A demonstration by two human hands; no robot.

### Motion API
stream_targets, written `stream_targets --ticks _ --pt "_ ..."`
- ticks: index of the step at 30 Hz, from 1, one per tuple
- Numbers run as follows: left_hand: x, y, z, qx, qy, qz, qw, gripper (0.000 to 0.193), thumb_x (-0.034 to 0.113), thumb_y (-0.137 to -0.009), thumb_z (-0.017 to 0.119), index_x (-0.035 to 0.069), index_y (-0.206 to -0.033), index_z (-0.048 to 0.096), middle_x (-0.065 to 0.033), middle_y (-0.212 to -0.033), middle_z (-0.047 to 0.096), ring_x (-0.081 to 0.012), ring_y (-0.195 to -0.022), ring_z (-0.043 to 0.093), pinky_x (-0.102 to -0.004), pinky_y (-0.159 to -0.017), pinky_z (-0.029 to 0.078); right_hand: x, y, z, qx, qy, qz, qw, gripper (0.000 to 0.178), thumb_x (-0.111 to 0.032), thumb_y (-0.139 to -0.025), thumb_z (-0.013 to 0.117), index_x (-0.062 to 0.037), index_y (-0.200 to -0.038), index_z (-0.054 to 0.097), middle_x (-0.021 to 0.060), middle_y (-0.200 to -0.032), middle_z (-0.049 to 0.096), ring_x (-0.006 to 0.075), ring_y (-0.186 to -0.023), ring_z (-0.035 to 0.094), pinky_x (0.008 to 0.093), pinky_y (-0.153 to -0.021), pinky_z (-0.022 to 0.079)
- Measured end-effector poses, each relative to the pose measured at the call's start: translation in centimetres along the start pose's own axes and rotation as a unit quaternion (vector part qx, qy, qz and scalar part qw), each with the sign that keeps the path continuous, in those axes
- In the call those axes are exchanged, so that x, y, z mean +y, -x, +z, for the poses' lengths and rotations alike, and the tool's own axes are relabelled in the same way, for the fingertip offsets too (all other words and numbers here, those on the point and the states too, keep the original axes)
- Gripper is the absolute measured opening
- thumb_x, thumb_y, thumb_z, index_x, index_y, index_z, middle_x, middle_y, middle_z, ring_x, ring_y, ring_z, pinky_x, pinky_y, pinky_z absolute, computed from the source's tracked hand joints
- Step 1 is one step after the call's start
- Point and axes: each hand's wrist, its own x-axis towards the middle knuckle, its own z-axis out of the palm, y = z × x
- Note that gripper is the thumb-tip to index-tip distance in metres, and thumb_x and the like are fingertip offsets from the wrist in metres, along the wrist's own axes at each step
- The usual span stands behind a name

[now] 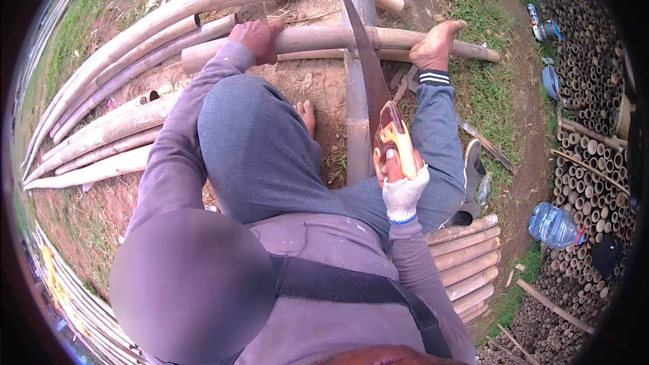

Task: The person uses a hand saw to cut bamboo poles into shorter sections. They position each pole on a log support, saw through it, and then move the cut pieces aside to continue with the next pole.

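Observation:
My bare left hand [257, 39] is closed over a bamboo pole [311, 38] lying crosswise in front of me. The pole rests across a thicker grey bamboo [356, 94] that runs away from me. In a white fingerless knit glove, my right hand [401, 174] grips a handsaw by its orange and brown handle [404, 152]. The saw's dark blade [368, 71] points away and crosses over the pole, just right of the grey bamboo; whether its teeth touch the pole I cannot tell. My bare right foot [434, 45] presses on the pole farther right.
Long bamboo poles [115, 64] lie on the left. A row of cut lengths [466, 263] sits at my right, near a sandal [473, 169] and a long-handled blade tool [488, 147]. Many stacked bamboo pieces [588, 169] and a large clear bottle [554, 226] are far right.

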Motion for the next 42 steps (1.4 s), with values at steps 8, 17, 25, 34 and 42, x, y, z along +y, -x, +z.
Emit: stream_targets --ticks 8,17,25,34,42 --pt "0.4 -0.8 0.7 0.019 -0.001 0.015 1.000 0.062 0.021 -0.073 0.082 0.015 -0.132 0.062 -0.0166 -0.103 0.077 -0.0371 -0.099 0.077 -0.0490 -0.084 0.062 0.9 -7.2 4.0 0.013 -0.015 -0.020 1.000 0.017 -0.012 -0.102 0.075 -0.0021 -0.103 0.061 0.0021 -0.067 0.062 0.0106 -0.051 0.060 0.0275 -0.048 0.050" --pt "0.1 -0.4 0.3 0.001 0.004 0.009 1.000 0.061 0.020 -0.073 0.080 0.014 -0.132 0.063 -0.0177 -0.106 0.078 -0.0379 -0.102 0.077 -0.0488 -0.086 0.062 -1.3 2.3 -0.5 0.006 -0.037 0.004 0.999 0.016 -0.006 -0.103 0.070 -0.0002 -0.097 0.056 0.0054 -0.067 0.061 0.0110 -0.053 0.060 0.0266 -0.049 0.050" --pt "1.2 -1.3 0.4 0.023 0.014 0.042 0.999 0.063 0.020 -0.073 0.081 0.014 -0.132 0.064 -0.0185 -0.106 0.078 -0.0378 -0.102 0.077 -0.0482 -0.086 0.062 -1.3 -8.8 5.5 0.041 -0.046 0.005 0.998 0.018 -0.013 -0.100 0.078 -0.0025 -0.102 0.063 0.0027 -0.067 0.062 0.0104 -0.052 0.061 0.0274 -0.048 0.052" --pt "0.2 -0.4 0.5 0.010 0.008 0.022 1.000 0.060 0.020 -0.073 0.082 0.014 -0.130 0.064 -0.0187 -0.105 0.078 -0.0381 -0.102 0.077 -0.0498 -0.084 0.062 -0.7 3.4 -1.7 -0.002 -0.002 -0.032 0.999 0.016 -0.008 -0.103 0.071 0.0011 -0.099 0.058 0.0049 -0.066 0.062 0.0095 -0.051 0.060 0.0267 -0.048 0.049" --pt "2.0 -1.7 -0.7 -0.001 0.013 0.036 0.999 0.063 0.021 -0.073 0.082 0.014 -0.133 0.063 -0.0187 -0.109 0.078 -0.0385 -0.105 0.076 -0.0496 -0.087 0.062 -1.1 -10.0 5.1 0.020 -0.070 -0.009 0.997 0.018 -0.015 -0.101 0.077 -0.0042 -0.104 0.063 0.0032 -0.077 0.067 0.0100 -0.055 0.060 0.0257 -0.049 0.048"
